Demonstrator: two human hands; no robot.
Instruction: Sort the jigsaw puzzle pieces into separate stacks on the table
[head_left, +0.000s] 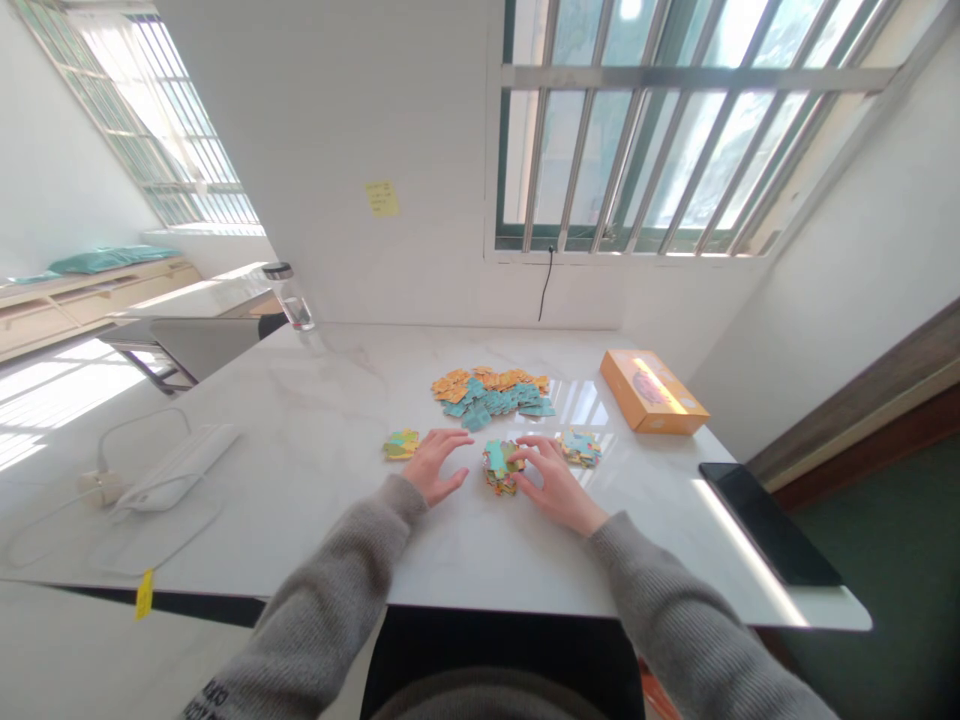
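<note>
We lay our left hand [437, 462] flat, fingers spread, on the table [315, 420] towards its front edge; our right hand [553, 485], open, touches the small heap of puzzle pieces [501, 465] between them.

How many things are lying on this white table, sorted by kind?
Puzzle-piece heaps: 4 (big heap, left heap, middle heap, right heap)
Orange box: 1
Black tablet: 1
Clear bottle: 1
White power strip: 1
Total: 8
</note>
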